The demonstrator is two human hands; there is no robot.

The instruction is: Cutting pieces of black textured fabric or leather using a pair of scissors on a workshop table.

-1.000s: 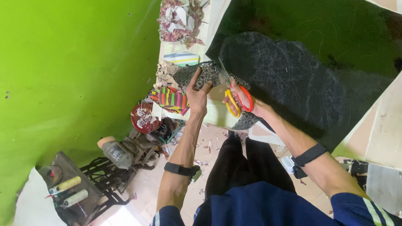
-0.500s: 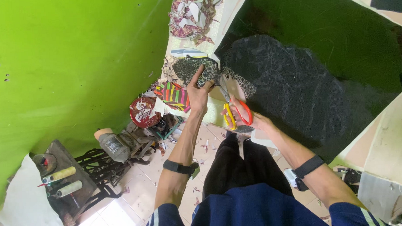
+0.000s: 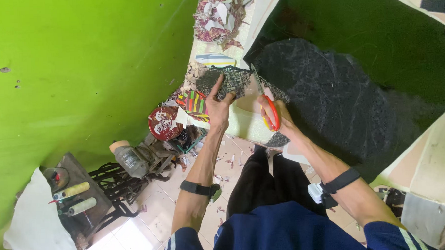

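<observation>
The left hand (image 3: 217, 101) lies on a small piece of dark patterned fabric (image 3: 229, 80), its fingers stretched forward and pressed flat on the cloth rather than curled around it. The piece is charcoal with a fine pale mottled print and an uneven, ragged outline, and it rests at the near edge of the table (image 3: 242, 122), just beside a much larger sheet of the same dark material (image 3: 330, 96) that spreads to the right. The right hand (image 3: 277, 115) is closed around the red and yellow handles of a pair of scissors (image 3: 265, 101), fingers through the loops, with the blades pointing away from the person and reaching the right-hand edge of the small piece. How far apart the blades stand cannot be told. Both wrists carry dark straps. A heap of cloth scraps (image 3: 218, 14) lies farther back on the table, and a round red tin (image 3: 163, 123) sits to the left of the left hand.
</observation>
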